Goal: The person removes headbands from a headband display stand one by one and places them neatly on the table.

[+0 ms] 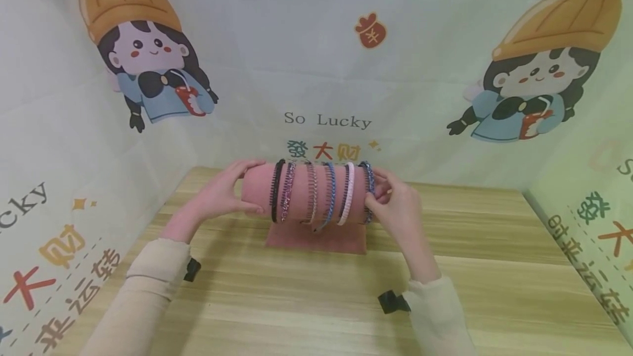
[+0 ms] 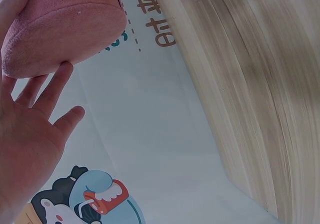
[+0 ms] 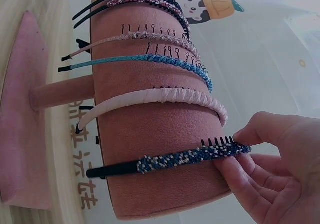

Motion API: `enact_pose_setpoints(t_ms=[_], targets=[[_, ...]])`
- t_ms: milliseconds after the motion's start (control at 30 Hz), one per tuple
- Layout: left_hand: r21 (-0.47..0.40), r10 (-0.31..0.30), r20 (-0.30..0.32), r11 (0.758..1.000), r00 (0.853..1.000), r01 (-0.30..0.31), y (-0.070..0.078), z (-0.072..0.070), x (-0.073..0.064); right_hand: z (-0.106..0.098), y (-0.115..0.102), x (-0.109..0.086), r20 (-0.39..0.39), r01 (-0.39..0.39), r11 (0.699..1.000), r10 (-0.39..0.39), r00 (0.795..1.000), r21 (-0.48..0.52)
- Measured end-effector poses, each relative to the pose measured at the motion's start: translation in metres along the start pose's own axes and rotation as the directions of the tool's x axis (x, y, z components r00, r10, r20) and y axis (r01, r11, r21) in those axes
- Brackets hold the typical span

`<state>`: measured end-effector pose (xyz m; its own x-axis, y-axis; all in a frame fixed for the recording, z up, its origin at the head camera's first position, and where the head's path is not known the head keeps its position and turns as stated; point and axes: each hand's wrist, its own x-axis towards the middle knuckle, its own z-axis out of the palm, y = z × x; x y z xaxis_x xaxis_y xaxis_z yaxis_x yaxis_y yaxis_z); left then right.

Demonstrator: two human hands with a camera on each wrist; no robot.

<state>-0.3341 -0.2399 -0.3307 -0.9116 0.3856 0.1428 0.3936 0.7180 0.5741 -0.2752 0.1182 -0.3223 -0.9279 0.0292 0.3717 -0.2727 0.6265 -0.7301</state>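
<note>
A pink plush headband stand (image 1: 257,183) lies crosswise on its post and base (image 1: 316,239). My left hand (image 1: 220,194) grips its left end, thumb at the front and fingers over the top; in the left wrist view, fingers of that hand (image 2: 32,139) lie against the rounded pink end. At the other end, my right hand (image 1: 399,202) pinches a dark blue beaded headband (image 3: 185,157) between thumb and fingers, and the band sits around the roll. Beside it are a pale pink wrapped headband (image 3: 160,96), a blue braided one (image 3: 125,58) and several others, including a black one (image 1: 276,191).
The stand rests on a light wood-grain table (image 1: 316,301). A white printed cloth (image 1: 277,43) with cartoon figures rises behind and at both sides. Black strap pieces (image 1: 394,301) hang near both wrists.
</note>
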Motion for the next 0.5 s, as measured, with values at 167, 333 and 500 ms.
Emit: enact_pose_setpoints(t_ms=[167,333,500], targets=[[-0.004,-0.006,-0.020,1.000,1.000,0.006,-0.0032,0.0019,0.0004,-0.0008,0.0049,-0.0035,0.034,-0.076,0.994,0.074,0.997,0.076],[-0.012,-0.003,-0.032,1.000,0.999,0.003,-0.0062,0.0034,0.0004,-0.0017,0.0077,-0.0048,0.035,-0.124,0.983,0.120,0.992,0.134],[-0.015,0.007,-0.022,1.000,1.000,-0.007,-0.0048,0.0030,0.0005,-0.0037,0.0089,-0.0071,-0.030,-0.094,0.978,0.102,0.994,0.188]])
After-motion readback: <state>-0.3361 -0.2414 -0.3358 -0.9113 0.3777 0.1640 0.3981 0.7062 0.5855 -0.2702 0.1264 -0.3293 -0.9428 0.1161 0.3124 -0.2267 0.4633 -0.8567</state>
